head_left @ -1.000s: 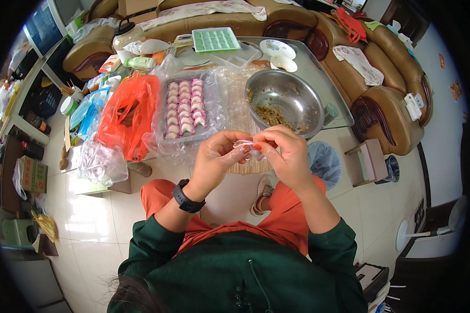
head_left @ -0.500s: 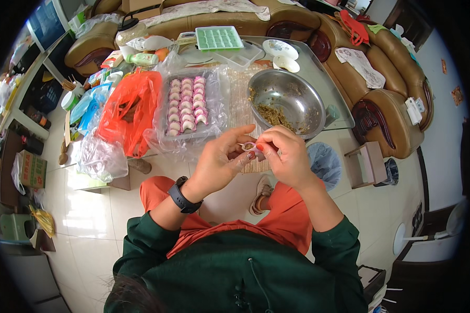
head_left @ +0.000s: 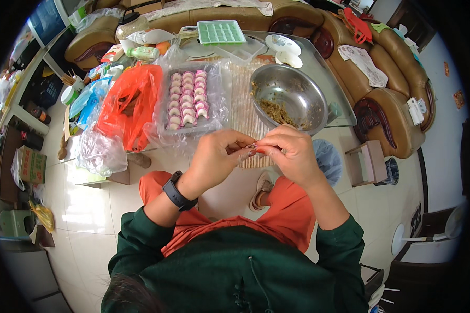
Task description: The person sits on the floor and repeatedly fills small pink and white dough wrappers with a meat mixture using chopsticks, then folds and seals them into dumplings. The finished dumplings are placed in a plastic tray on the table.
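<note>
Between the fingertips of both hands is a small dumpling (head_left: 252,148) with a pale, pink-edged wrapper, mostly covered by the fingers. My left hand (head_left: 214,155), with a dark watch on its wrist, is closed on its left side. From the other side my right hand (head_left: 293,155) pinches the wrapper's edge. Just beyond, a steel bowl (head_left: 310,91) holds some brownish minced filling (head_left: 277,112). Left of the bowl, a plastic-lined tray (head_left: 214,96) carries rows of pink-edged dumplings (head_left: 187,98).
A red plastic bag (head_left: 136,99) and clear bags (head_left: 102,154) crowd the table's left. Farther back lie a green compartment tray (head_left: 221,32), a clear container (head_left: 243,52) and white bowls (head_left: 284,44). A lined bin (head_left: 329,161) and small stool (head_left: 366,163) stand right.
The wrapper, earlier showing filling in a round opening, now appears narrower and more covered. Both hands have drawn closer together around it, and the view has shifted slightly.
</note>
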A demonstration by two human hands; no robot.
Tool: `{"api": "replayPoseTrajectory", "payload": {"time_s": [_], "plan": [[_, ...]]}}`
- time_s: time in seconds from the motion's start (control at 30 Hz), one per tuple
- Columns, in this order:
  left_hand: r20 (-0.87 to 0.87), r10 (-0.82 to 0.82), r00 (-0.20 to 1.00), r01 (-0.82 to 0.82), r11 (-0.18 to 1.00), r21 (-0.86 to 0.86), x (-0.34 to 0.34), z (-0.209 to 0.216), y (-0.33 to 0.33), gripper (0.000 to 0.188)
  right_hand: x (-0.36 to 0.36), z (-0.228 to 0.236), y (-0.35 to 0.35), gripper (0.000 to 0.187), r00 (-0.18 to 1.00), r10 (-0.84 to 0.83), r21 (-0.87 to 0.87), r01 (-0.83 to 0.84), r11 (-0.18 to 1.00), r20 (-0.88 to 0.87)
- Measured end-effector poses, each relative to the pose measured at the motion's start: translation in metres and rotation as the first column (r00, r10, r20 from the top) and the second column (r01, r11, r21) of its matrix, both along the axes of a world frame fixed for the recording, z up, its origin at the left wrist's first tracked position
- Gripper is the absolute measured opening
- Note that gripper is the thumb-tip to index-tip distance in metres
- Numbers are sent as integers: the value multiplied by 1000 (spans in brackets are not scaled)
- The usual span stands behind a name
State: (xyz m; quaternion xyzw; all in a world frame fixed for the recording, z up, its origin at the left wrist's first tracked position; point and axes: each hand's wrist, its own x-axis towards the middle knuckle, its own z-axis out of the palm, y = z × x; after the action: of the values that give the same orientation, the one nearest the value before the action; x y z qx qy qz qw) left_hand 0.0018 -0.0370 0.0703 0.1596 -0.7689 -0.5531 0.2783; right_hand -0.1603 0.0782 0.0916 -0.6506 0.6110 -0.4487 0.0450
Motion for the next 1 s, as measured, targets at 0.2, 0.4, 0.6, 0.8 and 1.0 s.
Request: {"api": "replayPoseTrajectory", "payload": {"time_s": [0.2,0.4,0.6,0.8,1.0], "plan": [[-8,18,1000,-18,1000,-4,-4,-4,-1,9,-2,0,5,10,999,4,16,-4,1000,-32],[6,39,999,-36,959,-282,-6,0,8,10,-2,-2,10,9,1000,-24,43,23,999,10],[-66,53,996,-73,935,-348,-12,-7,14,11,-1,-2,13,6,999,-45,78,43,996,16],[-5,-42,999,40,983,-178,-12,-9,8,10,-5,-10,18,4,981,-65,127,42,991,184],[10,-15,1000,17,894,-447,-19,-19,7,11,-3,-15,19,4,976,-43,152,10,988,213]]}}
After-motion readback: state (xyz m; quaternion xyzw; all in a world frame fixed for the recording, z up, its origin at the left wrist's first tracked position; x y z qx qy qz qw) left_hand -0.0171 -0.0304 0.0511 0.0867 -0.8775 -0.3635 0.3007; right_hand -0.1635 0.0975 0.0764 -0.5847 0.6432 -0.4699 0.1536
